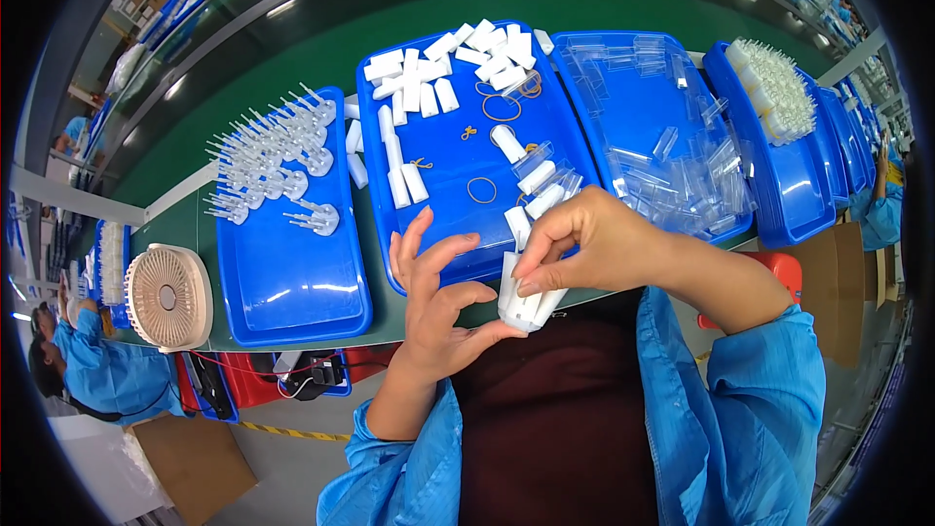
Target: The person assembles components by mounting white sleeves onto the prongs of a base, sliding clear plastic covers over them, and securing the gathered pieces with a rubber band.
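Observation:
My right hand (594,242) pinches a white plastic part (527,312) between thumb and fingers, close in front of my body. The part flares into several panels and narrows to a rounded lower end. My left hand (435,304) has its fingers spread, its thumb tip against that lower end and its index fingertip beside the part. Just beyond, white blocks and clear sleeves (537,175) lie in a row on a blue tray (443,224). Many white hollow pieces (412,83) heap at that tray's far end, with loose rubber bands (481,191) near them. My right fingers hide some of the part.
On the left, a blue tray (292,287) bears white stemmed pieces (278,151); a beige fan (168,297) stands beside it. Clear plastic sleeves (682,185) fill a right-hand tray (623,49). Farther right, stacked trays (794,195) carry white bristly pieces (769,88). Co-workers (112,360) sit at both sides.

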Demonstrator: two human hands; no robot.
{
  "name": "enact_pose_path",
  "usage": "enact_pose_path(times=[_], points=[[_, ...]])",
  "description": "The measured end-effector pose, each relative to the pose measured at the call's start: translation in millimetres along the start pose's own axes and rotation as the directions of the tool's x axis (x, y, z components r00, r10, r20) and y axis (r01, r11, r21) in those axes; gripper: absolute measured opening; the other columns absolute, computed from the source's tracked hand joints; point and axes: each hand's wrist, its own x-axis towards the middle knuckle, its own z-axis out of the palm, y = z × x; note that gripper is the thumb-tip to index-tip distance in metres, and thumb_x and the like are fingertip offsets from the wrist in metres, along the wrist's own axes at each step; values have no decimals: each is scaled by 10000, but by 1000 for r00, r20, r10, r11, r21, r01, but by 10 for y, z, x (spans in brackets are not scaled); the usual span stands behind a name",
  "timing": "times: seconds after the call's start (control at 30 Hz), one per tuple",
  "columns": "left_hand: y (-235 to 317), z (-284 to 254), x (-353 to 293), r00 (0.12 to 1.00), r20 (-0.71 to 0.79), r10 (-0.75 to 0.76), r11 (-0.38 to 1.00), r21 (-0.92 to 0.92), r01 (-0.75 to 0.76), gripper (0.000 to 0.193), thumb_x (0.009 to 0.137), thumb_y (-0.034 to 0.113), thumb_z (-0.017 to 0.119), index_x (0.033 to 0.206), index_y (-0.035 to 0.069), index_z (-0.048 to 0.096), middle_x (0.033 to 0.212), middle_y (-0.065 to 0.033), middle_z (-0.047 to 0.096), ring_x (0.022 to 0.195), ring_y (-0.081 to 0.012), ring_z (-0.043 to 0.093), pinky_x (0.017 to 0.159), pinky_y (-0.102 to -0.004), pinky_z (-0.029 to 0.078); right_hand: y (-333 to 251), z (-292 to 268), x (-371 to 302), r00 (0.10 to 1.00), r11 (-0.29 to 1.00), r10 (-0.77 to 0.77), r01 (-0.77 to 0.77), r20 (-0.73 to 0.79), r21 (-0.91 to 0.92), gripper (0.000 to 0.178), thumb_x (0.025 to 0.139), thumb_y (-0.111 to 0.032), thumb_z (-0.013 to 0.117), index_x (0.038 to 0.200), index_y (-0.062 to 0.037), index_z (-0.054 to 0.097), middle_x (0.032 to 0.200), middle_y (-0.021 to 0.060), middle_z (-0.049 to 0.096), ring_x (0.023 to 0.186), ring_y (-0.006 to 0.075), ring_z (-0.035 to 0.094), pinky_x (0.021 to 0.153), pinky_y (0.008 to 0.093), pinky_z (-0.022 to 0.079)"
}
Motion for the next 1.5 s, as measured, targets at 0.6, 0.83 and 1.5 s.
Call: enact_pose_path(times=[0.6, 0.83, 1.5], points=[[205, 551, 307, 952, 288, -100, 915, -350, 202, 350, 760, 62, 627, 1065, 20, 461, 1208, -203, 451, 1067, -320, 513, 835, -372, 446, 297, 104, -413, 755, 870, -462, 285, -465, -401, 178, 712, -52, 725, 875, -16, 664, 818, 93, 632, 725, 164, 627, 644, 251, 506], [60, 641, 251, 921, 340, -188, 783, -515, 350, 212, 753, 45, 614, 939, 26, 514, 1223, -176, 451, 1045, -260, 520, 854, -343, 423, 238, -402, -624, 700, 722, -600, 265, -387, -639, 224, 698, -53, 722, 913, -56, 659, 836, 74, 646, 760, 188, 631, 689, 297, 492], [-18, 443, 287, 934, 168, -315, 739, -574, 353, 225, 863, 91, 565, 1062, 21, 487, 1298, -154, 374, 1135, -226, 449, 917, -332, 389, 176, -1394, -191, 821, 505, -368, -218, -437, -835, 382, 688, -30, 604, 1069, -58, 614, 810, 98, 635, 673, 159, 603, 650, 258, 490]])
